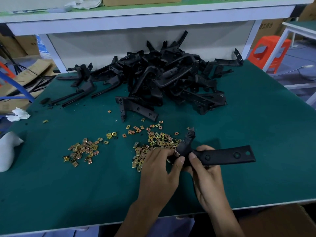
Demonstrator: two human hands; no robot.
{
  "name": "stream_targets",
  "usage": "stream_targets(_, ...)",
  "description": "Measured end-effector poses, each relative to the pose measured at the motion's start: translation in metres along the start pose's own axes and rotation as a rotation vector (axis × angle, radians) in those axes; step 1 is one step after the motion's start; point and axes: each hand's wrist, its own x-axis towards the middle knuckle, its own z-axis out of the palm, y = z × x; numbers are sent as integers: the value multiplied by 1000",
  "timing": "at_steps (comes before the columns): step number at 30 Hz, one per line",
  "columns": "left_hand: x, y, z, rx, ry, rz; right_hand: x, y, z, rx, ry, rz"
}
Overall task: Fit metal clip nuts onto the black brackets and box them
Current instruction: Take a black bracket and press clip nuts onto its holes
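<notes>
Reference landmark: the bracket pile, heaped at the far middle of the tabletop

1. Work piece. One black bracket is held on the near side of the bracket pile, slightly to its right, apparently raised just off the tabletop. The right hand grasps it at the bend, thumb on top and fingers curled beneath. The long flat arm therefore projects to the right, and the short lug end points back toward the bracket pile. This grip steadies the part and leaves the edge beside the bend exposed for fitting.

2. Fastener. The left hand pinches one clip nut between thumb and fingers and holds it against that exposed edge. Judged step: the clip nut is being pushed on. Whether it is fully seated cannot be told.

3. Stock. The loose clip nuts lie in a heap in front of the bracket pile, touching the left hand's fingers, which keeps each pick short. A second scatter lies in front of the bracket pile and to its left, well apart from both hands.

4. Boxing. A brown cardboard surface shows beyond the near tabletop edge, near-right of the bracket pile. It is probably the box, though its contents are hidden. This bracket is not yet boxed
</notes>
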Motion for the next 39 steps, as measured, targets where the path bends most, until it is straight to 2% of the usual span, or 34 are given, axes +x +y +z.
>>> stream_targets(5, 0, -4, 5, 30, 74, 101, 1, 1, -1, -18, 13, 12)
stream_targets(11, 0, -5, 8, -3, 81, 93, 1, 1, -1, 5, -11, 22)
stream_targets(17, 17, -20, -7, -12, -77, 68, 3, 0, -6, 35, 28, 58)
stream_targets(22, 64, -61, -18, 252, -148, -38, 5, -1, -8, 77, 42, 83)
stream_targets(29, 83, -61, -5, 313, -318, 81, 6, -1, -7, 96, 49, 101)
stream_targets(33, 88, -52, -8, 257, -376, 98, 5, -3, -7, 104, 28, 111)
stream_targets(37, 81, -50, -13, -99, -349, -150, 4, -5, -6, 109, 10, 121)
stream_targets(39, 76, -53, -16, -221, -343, -202, 3, -5, -6, 99, -4, 133)
